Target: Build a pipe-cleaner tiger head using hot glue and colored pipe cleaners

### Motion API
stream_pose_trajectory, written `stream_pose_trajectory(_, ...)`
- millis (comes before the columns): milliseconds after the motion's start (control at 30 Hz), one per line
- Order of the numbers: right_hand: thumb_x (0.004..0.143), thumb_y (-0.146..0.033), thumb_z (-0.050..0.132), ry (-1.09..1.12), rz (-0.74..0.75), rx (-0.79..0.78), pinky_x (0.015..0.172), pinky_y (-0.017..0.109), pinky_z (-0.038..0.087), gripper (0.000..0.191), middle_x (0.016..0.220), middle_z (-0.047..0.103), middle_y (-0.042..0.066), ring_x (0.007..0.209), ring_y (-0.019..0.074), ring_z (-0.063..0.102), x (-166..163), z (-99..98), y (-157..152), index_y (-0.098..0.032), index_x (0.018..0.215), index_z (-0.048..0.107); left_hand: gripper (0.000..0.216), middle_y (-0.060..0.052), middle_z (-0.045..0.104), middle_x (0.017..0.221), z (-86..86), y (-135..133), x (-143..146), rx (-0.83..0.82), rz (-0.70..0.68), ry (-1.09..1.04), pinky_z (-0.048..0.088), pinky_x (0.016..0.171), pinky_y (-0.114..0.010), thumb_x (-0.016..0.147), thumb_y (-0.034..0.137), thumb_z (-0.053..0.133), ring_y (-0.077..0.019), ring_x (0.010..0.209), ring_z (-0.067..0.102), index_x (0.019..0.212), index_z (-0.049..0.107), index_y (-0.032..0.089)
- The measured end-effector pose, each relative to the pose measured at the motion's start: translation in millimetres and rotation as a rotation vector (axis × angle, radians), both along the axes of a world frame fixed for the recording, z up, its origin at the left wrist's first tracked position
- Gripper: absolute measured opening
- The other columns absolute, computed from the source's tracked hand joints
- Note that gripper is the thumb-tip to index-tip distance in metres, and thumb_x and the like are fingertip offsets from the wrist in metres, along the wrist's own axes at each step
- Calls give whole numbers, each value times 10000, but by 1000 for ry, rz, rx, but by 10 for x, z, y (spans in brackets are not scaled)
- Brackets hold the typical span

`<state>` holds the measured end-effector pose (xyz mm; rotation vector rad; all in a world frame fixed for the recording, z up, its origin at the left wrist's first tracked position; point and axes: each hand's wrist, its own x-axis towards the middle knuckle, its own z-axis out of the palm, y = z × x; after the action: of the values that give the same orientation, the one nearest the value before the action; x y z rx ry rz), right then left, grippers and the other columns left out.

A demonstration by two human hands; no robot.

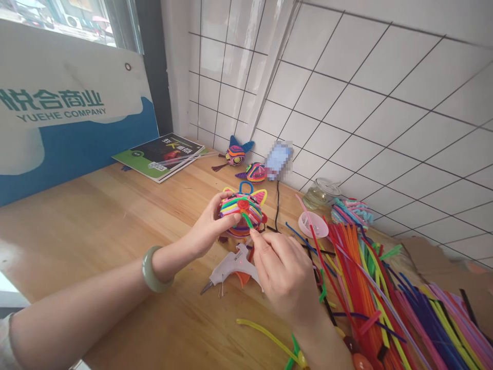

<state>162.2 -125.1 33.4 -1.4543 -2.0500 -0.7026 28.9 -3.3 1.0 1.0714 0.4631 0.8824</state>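
Note:
My left hand (215, 221) is closed around the side of a striped, multicoloured pipe-cleaner animal head (233, 206). The head has yellow-edged pink ears, a blue loop on top and a red coiled piece on its front. Between the fingertips of my right hand (283, 270) is a green pipe cleaner (247, 221), whose far end meets the front of the head just under the red coil. My left thumb lies close beside that spot. Below both hands a white glue gun (233, 264) rests on the table, its handle partly hidden behind my right hand.
Bundles of coloured pipe cleaners (354, 272) spread over the right side of the wooden table (127, 221). Near the tiled wall stand a glass jar (320, 192), a pink bowl (308, 226), a blurred phone (278, 160) and finished pipe-cleaner heads (235, 153). A magazine (162, 154) lies back left.

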Motion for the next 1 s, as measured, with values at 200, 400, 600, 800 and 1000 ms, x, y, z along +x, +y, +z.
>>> stream_pose_trajectory(200, 891, -48, 514, -10, -21, 10, 688, 319, 461, 258, 798, 621, 86, 761, 170, 569, 36, 37, 8, -65, 1119, 634, 547, -72, 598, 1200, 10, -2, -7, 3, -9, 23, 541, 793, -330, 748, 339, 721, -256, 1042, 613, 1212, 453, 228)
stream_pose_trajectory(400, 886, -46, 526, -46, -46, 26, 695, 321, 461, 262, 821, 619, 94, 785, 178, 567, 69, 38, 4, -85, 1112, 651, 560, -75, 601, 1194, 31, -12, -12, -14, -35, 27, 542, 791, -348, 748, 349, 719, -260, 1013, 627, 1221, 442, 232)
stream_pose_trajectory(600, 883, -37, 524, -27, -46, 9, 706, 318, 468, 268, 820, 622, 89, 776, 167, 572, 74, 45, 0, -88, 1114, 650, 552, -69, 602, 1183, 27, -6, -9, -22, -39, 23, 547, 745, -313, 755, 345, 717, -247, 994, 631, 1217, 436, 233)
stream_pose_trajectory(800, 868, -41, 543, 77, 29, 13, 685, 317, 494, 273, 821, 648, 94, 765, 174, 604, -27, 44, -20, -70, 1126, 629, 524, -73, 579, 1230, 7, 4, 5, 31, 3, 18, 539, 791, -314, 775, 331, 703, -241, 1035, 617, 1218, 444, 222)
stream_pose_trajectory(1000, 864, -38, 553, 114, 60, -4, 703, 337, 516, 287, 885, 677, 112, 792, 190, 622, -139, 34, -50, -72, 1141, 620, 549, -85, 588, 1214, 18, 5, 7, 21, 15, 23, 535, 820, -346, 754, 343, 717, -265, 1075, 594, 1214, 444, 219)
